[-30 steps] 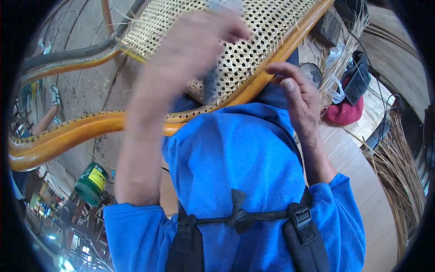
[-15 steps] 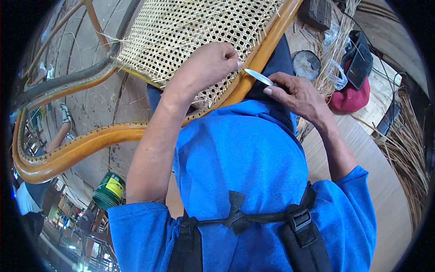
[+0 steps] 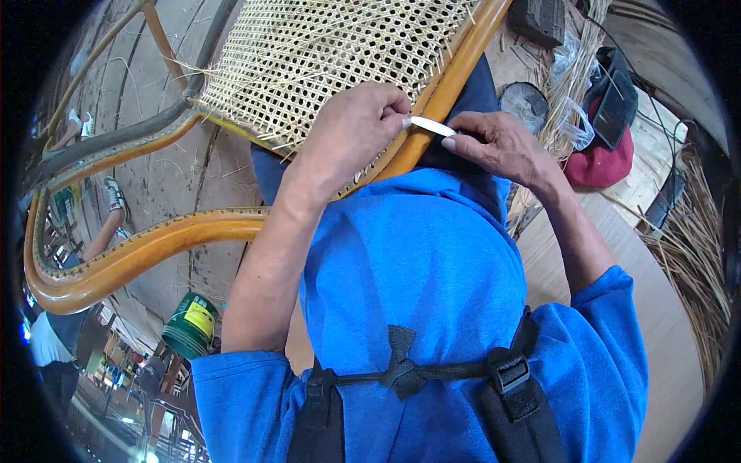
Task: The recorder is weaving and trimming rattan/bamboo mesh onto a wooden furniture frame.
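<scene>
In my right hand (image 3: 500,148) is a small knife (image 3: 432,126), its pale blade pointing left across the orange-brown chair frame (image 3: 430,100). My left hand (image 3: 356,123) rests over the edge of the woven cane panel (image 3: 309,69), thumb and forefinger pinched together right at the blade's tip. What those fingers hold, if anything, is too small to make out. The panel is an open lattice of pale strips, with loose ends sticking out along its border, and it leans across my lap.
The curved frame (image 3: 154,247) sweeps left with small holes along it. A green bucket (image 3: 190,324) stands on the plank floor. To the right lie a round dish (image 3: 523,106), a dark block (image 3: 536,21), a red cloth item (image 3: 600,160) and cane strips (image 3: 687,247). Another person's leg (image 3: 104,235) shows far left.
The knife has moved slightly left, its blade turning flatter, so its tip now meets my left fingertips. My left hand has dropped a little toward the frame.
</scene>
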